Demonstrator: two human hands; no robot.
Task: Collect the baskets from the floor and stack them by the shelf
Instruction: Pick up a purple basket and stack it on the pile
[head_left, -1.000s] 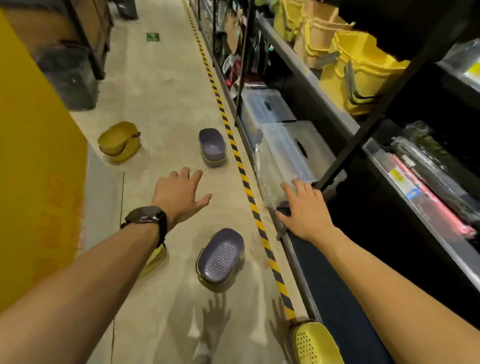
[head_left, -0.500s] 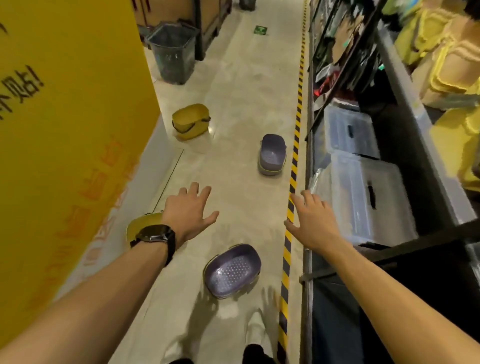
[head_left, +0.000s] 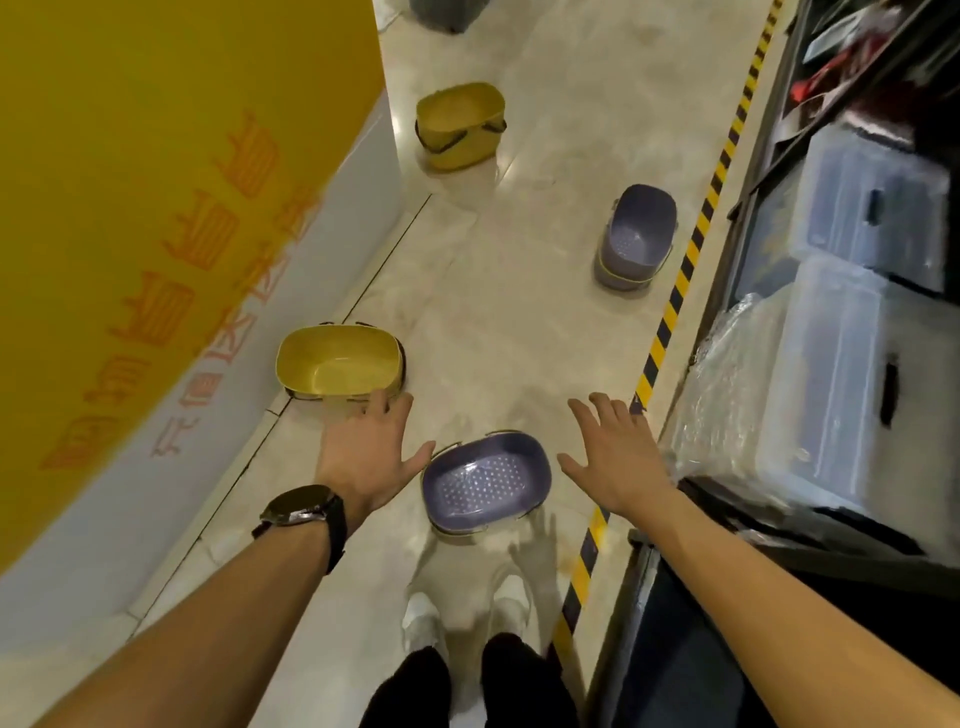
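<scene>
Several baskets lie on the pale floor. A purple perforated basket (head_left: 485, 480) sits right in front of my feet. My left hand (head_left: 371, 454), with a watch on its wrist, hovers open at that basket's left. My right hand (head_left: 615, 457) hovers open at its right. Neither hand touches it. A yellow basket (head_left: 337, 364) stands by the yellow wall at the left. Farther down the aisle are a second purple basket (head_left: 636, 239) near the striped line and a second yellow basket (head_left: 460, 124).
A yellow wall panel (head_left: 156, 208) lines the left side. A black-and-yellow floor stripe (head_left: 685, 270) runs along the dark shelf (head_left: 748, 218) on the right, which holds clear plastic storage boxes (head_left: 852, 374). A grey bin (head_left: 441, 13) stands at the far end.
My view has tilted down and swung left. Both hands have dropped lower and now flank the near purple basket. My feet have come into view.
</scene>
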